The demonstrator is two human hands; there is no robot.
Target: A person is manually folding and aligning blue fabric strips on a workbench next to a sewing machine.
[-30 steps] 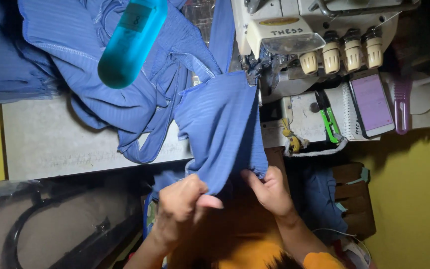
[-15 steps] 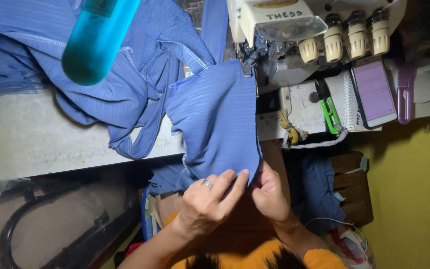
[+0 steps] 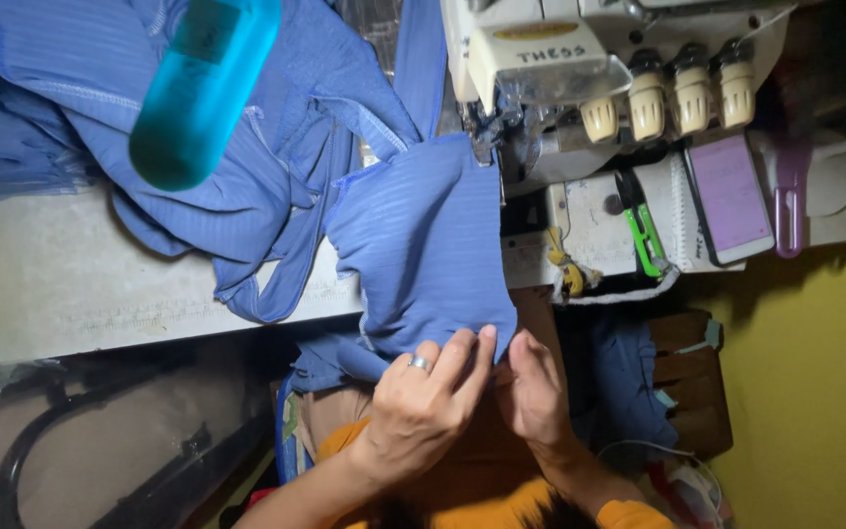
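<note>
A blue ribbed fabric piece [image 3: 423, 245] hangs from the needle area of a cream overlock sewing machine [image 3: 531, 59] down over the table's front edge. My left hand [image 3: 421, 407], with a ring on one finger, lies with its fingers closed over the fabric's bottom edge. My right hand [image 3: 533, 392] pinches the same edge at its right corner, right beside the left hand. Both hands sit below the table edge, above my orange-clothed lap.
A pile of blue fabric [image 3: 198, 157] covers the back left of the white table [image 3: 80, 284]. A blurred teal bottle [image 3: 203, 93] hangs close to the camera. Right of the machine lie a green-handled tool [image 3: 644, 233], a phone [image 3: 731, 196] and a purple tool [image 3: 793, 201].
My left hand has moved right and up onto the fabric's bottom edge, next to the right hand. The fabric's lower part now lies flatter between both hands.
</note>
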